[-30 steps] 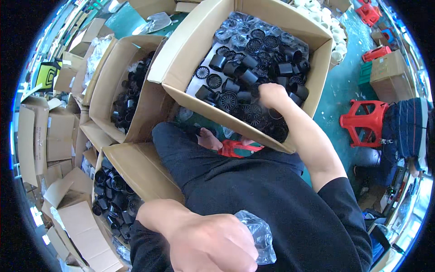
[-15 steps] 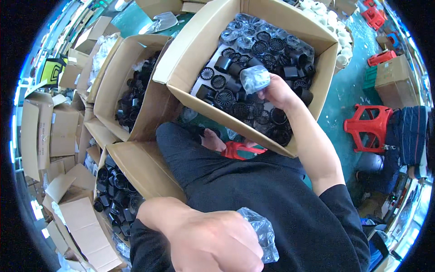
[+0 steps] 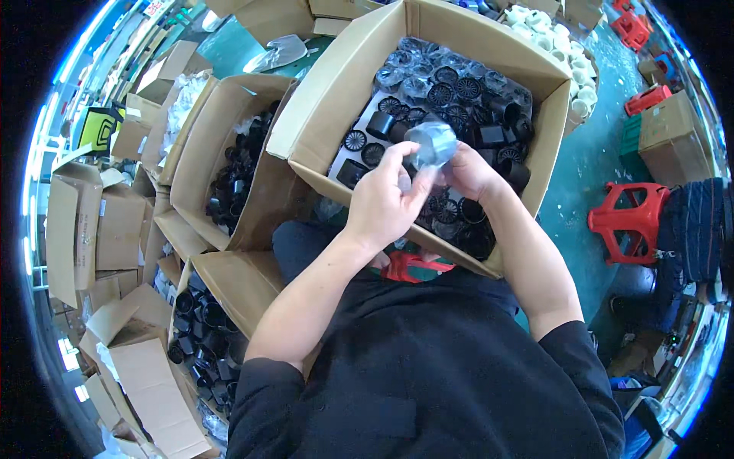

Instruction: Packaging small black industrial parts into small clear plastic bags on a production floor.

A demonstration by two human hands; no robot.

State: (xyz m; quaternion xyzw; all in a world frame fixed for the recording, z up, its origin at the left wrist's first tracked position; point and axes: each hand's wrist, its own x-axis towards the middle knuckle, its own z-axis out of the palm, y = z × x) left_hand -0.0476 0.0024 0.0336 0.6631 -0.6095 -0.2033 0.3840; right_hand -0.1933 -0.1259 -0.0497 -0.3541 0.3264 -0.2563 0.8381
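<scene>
The clear-wrapped piece (image 3: pixel 433 144) is above the large cardboard box (image 3: pixel 310 115), just above the centre of the frame, held but not set down. Toward the box's upper end, plastic-covered pieces (image 3: pixel 413 84) appear done; the bare black cups (image 3: pixel 380 124) nearer frame centre seem left. The right hand (image 3: pixel 474 172) angles up-left, its fingers gripping the piece's right side. The left hand (image 3: pixel 382 203) reaches up-right, thumb and forefinger parted at its left edge; I cannot tell whether they grip.

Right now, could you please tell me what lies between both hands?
The head view shows a plastic-wrapped piece between the left hand and right hand.
</scene>
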